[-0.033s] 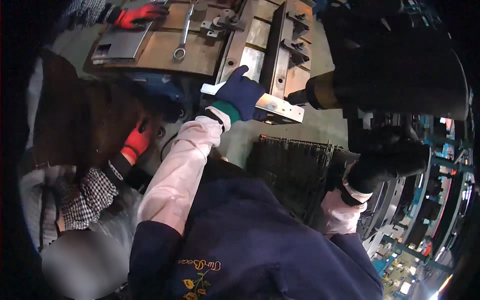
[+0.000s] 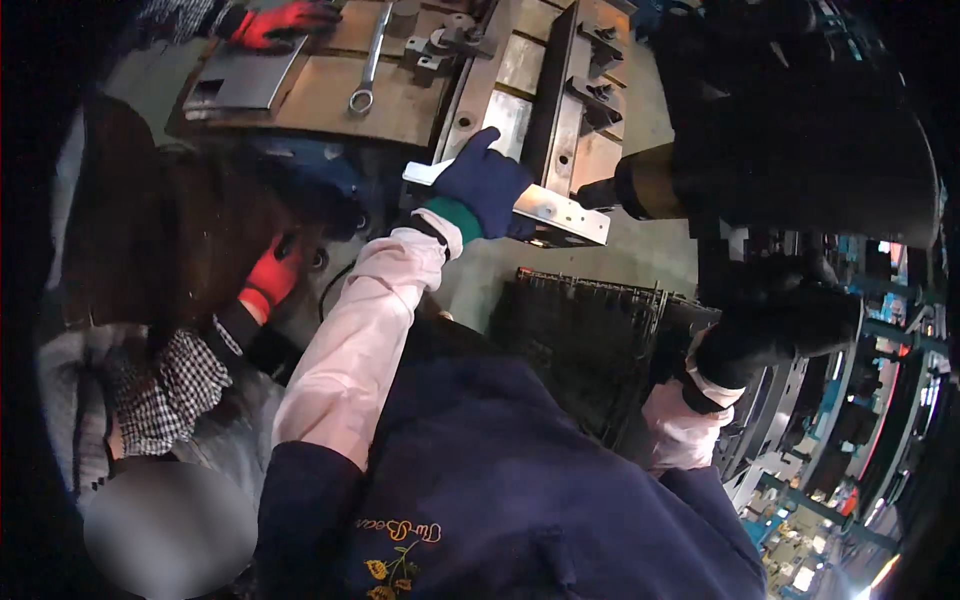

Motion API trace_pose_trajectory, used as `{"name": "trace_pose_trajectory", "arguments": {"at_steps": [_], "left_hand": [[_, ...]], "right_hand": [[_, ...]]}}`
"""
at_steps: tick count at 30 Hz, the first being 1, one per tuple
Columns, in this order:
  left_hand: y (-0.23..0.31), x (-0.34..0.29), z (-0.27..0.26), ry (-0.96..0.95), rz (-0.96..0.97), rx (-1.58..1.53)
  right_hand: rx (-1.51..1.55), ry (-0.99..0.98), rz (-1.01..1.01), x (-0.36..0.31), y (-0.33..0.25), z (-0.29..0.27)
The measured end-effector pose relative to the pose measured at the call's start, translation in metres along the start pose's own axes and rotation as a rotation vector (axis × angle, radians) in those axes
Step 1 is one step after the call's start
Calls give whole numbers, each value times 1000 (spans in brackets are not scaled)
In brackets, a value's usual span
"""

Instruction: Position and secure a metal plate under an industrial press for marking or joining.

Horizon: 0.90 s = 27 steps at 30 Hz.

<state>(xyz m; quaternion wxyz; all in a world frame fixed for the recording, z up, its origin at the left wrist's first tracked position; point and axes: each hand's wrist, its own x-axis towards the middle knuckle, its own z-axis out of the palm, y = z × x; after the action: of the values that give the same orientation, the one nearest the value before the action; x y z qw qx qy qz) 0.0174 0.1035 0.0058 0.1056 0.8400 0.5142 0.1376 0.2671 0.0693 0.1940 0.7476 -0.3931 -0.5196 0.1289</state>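
Note:
My left hand [image 2: 482, 188], in a dark blue glove, is closed round a silver perforated metal bracket [image 2: 565, 212], its thumb pointing up and away. The bracket lies crosswise at the near end of two long steel bars [image 2: 562, 150] on the work table. My right hand [image 2: 770, 335], in a black glove, is out to the right beside dark equipment. Its fingers blend into the dark, so whether it holds anything is hidden. A dark tool head with a brownish band [image 2: 648, 182] reaches in from the right, close to the bracket's right end.
A co-worker's red-gloved hand [image 2: 285, 22] rests near a flat metal plate [image 2: 240, 85] at the far left; the other red glove [image 2: 270, 278] is lower left. A ring wrench [image 2: 370, 65] and clamps [image 2: 597, 100] are on the table. A dark rack [image 2: 575, 340] stands below, shelving [image 2: 880, 400] at right.

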Motion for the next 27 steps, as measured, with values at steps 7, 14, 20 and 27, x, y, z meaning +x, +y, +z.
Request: {"name": "trace_pose_trajectory", "arguments": {"at_steps": [7,14,20,27], "left_hand": [[-4,1,16,56,5,21],[-7,-2,17,157,51,-28],[-8,-5,24,189,54,27],[-7,-10,20,214,65,2]], "right_hand": [[-103,-43,-112,-3,8,-5],[-226,-77,-214,0,21,-13],[265,-457,45,19,30,-36],[58,-99,28,-17,2,16]]}}
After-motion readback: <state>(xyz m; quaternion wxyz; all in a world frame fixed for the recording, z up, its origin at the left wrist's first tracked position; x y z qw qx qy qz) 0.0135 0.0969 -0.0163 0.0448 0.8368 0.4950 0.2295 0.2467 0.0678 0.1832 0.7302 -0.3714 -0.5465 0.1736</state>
